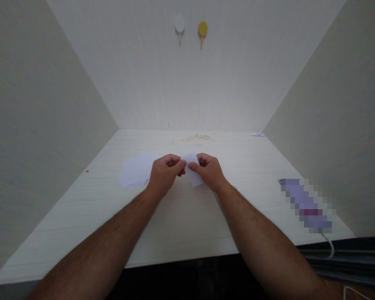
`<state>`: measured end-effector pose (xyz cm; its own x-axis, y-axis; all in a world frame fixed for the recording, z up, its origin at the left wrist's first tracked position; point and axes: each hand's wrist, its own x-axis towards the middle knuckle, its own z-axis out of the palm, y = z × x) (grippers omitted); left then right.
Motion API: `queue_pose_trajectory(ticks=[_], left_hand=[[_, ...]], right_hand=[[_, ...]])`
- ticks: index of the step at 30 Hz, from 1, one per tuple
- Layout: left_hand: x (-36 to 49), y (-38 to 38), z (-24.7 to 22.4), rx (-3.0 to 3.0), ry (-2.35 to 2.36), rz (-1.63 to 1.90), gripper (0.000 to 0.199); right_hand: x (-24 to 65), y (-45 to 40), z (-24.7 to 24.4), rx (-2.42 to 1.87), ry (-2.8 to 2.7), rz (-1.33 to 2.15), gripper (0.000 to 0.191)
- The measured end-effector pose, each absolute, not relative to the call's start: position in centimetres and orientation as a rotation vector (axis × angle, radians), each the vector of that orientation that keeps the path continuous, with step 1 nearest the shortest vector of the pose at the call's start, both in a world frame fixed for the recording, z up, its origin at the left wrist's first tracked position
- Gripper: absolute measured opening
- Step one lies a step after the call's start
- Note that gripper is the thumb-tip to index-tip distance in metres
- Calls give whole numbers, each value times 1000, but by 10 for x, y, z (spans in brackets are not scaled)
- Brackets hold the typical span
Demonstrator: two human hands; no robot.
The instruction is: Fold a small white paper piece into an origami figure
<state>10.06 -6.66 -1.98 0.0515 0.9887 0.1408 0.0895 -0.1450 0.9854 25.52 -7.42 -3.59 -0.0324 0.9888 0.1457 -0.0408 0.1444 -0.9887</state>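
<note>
Between my two hands is a small piece of white paper (193,177), held above the middle of the table. My left hand (167,168) pinches its upper left corner between thumb and fingers. My right hand (209,168) grips its right side, thumb on top and fingers behind. Whether the piece is folded I cannot tell. Beside and partly behind my left hand, more white paper (134,168) lies flat on the table, its right part hidden by the hand.
White walls enclose the table (181,233) on three sides. At the right lies a pixelated object (306,204) with a white cable (333,248). A small white scrap (258,134) is in the back right corner. White (179,24) and yellow (203,28) hooks are on the back wall.
</note>
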Motion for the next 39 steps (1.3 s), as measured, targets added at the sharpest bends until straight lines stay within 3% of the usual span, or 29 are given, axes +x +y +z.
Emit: queue_pose_trajectory(ticks=[39], left_hand=[[104, -69, -17, 1347, 1103, 1253, 15]], right_hand=[[256, -74, -37, -1100, -1261, 1140, 27]])
